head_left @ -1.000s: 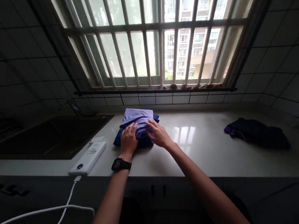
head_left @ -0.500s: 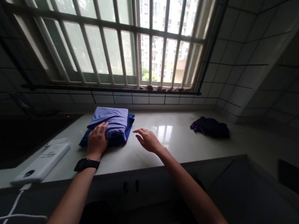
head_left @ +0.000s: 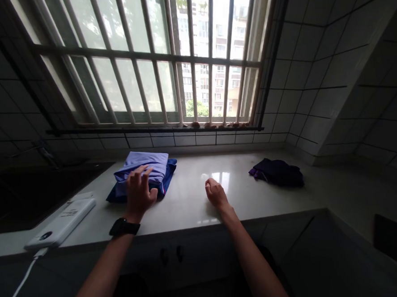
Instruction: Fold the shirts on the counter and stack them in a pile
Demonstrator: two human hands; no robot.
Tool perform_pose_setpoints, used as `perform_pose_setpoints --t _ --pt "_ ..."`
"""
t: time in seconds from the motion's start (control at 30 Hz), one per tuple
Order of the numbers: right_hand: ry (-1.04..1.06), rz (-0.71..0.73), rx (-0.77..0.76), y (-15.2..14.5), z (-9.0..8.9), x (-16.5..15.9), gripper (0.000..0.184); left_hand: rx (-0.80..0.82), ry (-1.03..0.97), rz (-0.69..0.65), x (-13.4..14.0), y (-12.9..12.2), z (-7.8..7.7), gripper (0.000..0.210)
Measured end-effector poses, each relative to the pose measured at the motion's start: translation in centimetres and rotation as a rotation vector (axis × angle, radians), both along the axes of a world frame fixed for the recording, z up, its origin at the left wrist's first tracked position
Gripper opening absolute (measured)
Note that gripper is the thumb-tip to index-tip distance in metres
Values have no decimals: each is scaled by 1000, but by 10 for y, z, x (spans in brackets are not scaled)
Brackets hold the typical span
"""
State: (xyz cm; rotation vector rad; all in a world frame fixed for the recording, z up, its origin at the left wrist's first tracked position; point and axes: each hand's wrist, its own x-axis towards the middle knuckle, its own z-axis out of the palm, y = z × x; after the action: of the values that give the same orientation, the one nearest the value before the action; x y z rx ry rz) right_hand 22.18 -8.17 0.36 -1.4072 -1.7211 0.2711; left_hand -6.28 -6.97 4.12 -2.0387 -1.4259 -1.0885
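A folded lavender garment (head_left: pixel 147 162) lies on top of a folded dark blue garment (head_left: pixel 170 170) at the left part of the counter. My left hand (head_left: pixel 140 192), with a black watch on its wrist, is over the front of this pile. Its fingers are spread; whether they touch the cloth I cannot tell. My right hand (head_left: pixel 216 193) is over the middle of the counter, apart from the pile. Its fingers are curled into a loose fist, with nothing visible in them. Farther right lies a crumpled dark purple garment (head_left: pixel 277 172).
The white counter (head_left: pixel 188 210) runs under a barred window (head_left: pixel 148 82). A dark sink (head_left: pixel 48 188) is at the left. Near the front left edge lies a white power bank (head_left: pixel 64 223) with a white cable (head_left: pixel 27 272). A dark flat object (head_left: pixel 390 236) is at the far right.
My left hand has drawn back a little from the pile with its fingers spread. My right hand has moved right, away from the garments, and curled closed. The camera view has tilted up slightly.
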Motion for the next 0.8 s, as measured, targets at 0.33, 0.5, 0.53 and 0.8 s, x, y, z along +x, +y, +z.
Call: perform_pose_setpoints --t 0.33,0.5,0.53,0.8 --pt "58 -3 16 -1 -2 5 21 -118 76 -199 108 17 -22 51" --pt "43 -9 16 0 -1 5 22 -138 68 -175 98 17 -31 45" --pt "44 -10 17 0 -1 5 23 -150 64 -173 97 17 -31 44" --pt "47 -37 24 -6 4 3 23 -226 42 -177 99 18 -32 44"
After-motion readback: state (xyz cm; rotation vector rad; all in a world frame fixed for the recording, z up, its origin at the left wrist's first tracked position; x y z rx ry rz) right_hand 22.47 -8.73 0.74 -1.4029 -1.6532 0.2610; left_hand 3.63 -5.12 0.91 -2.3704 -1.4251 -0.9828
